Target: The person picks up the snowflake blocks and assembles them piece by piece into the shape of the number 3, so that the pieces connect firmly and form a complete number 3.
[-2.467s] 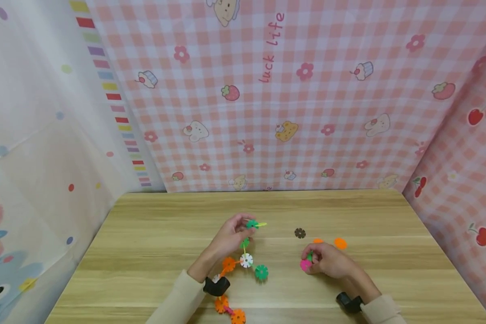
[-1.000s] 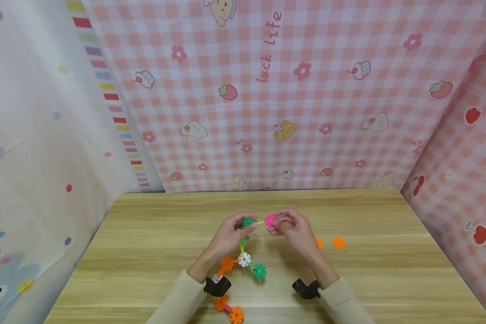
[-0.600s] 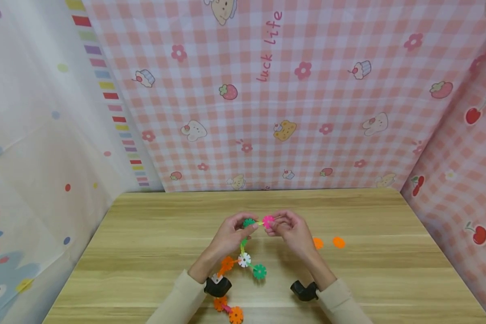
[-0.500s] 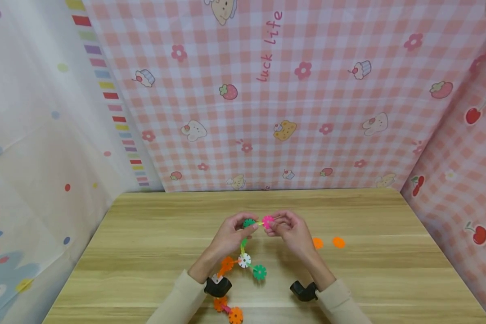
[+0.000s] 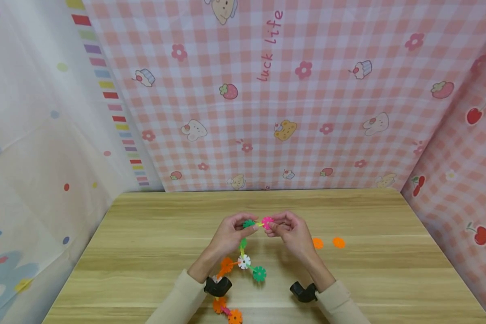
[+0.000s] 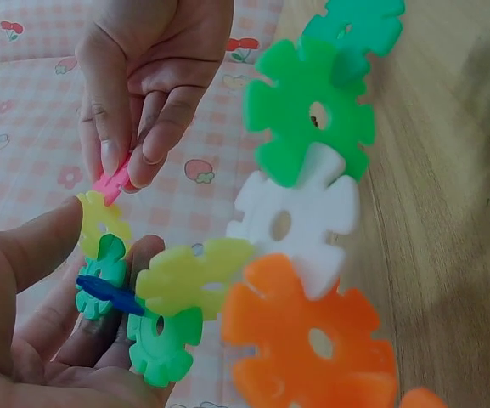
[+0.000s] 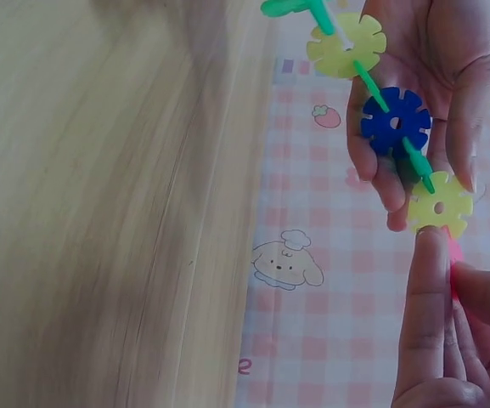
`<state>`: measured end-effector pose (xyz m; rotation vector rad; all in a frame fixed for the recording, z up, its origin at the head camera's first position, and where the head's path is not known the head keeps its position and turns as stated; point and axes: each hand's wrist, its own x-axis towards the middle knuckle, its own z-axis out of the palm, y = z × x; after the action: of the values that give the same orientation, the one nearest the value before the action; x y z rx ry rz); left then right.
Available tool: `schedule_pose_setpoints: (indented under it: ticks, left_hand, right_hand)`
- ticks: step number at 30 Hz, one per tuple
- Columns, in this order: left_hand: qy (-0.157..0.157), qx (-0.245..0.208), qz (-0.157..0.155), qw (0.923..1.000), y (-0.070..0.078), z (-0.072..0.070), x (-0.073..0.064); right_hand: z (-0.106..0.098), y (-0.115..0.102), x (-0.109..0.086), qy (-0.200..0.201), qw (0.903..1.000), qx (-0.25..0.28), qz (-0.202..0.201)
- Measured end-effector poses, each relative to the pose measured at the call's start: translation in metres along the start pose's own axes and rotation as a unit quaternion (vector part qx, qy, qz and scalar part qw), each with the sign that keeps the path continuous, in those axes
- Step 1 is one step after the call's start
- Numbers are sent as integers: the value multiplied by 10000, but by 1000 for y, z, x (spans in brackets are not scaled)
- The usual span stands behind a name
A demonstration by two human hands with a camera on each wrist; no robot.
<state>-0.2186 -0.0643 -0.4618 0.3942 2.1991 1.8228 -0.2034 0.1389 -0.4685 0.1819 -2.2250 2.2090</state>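
My left hand (image 5: 231, 231) grips a chain of notched plastic discs by a green disc (image 5: 249, 223) near its upper end. In the left wrist view, a blue disc (image 6: 110, 295) set edge-on joins that part to more discs. Opposite, my right hand (image 5: 293, 231) pinches a pink disc (image 5: 267, 222) between thumb and fingers. The pink disc meets the edge of a yellow disc (image 7: 453, 202) at the chain's end, with both hands close together above the table. Lower down, the chain runs through a white disc (image 5: 244, 261) and an orange disc (image 5: 227, 264), with a green branch disc (image 5: 259, 273).
Two loose orange discs (image 5: 339, 242) lie on the wooden table (image 5: 389, 279) right of my right hand. The chain's tail, with another orange disc (image 5: 235, 316), reaches the front. A checked pink cloth (image 5: 332, 103) hangs behind the table.
My right hand has come leftward from the table's right side, bringing the pink disc to the yellow one. During the last second the pink disc edges slightly left. The left hand stays almost still.
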Motion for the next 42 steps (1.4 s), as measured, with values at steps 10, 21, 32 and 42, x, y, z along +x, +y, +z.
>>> schedule_pose_setpoints:
  ticks: [10,21,32,42]
  left_hand:
    - [45,55,-49,10000,1,-1,0]
    - [-188,-9,-136,9997,0,-4,1]
    - [-466,137,22,9988,-3,-3,2]
    - [-348,234,0,9991,-5,-5,4]
  right_hand:
    - [1,3,-1,-29,9994,35,-354]
    - [3,0,0,-146,9998,80,-88]
    - [-4,3,1,-304,9995,3,-60]
    - [-44,8,-5,-360,9957,-846,132]
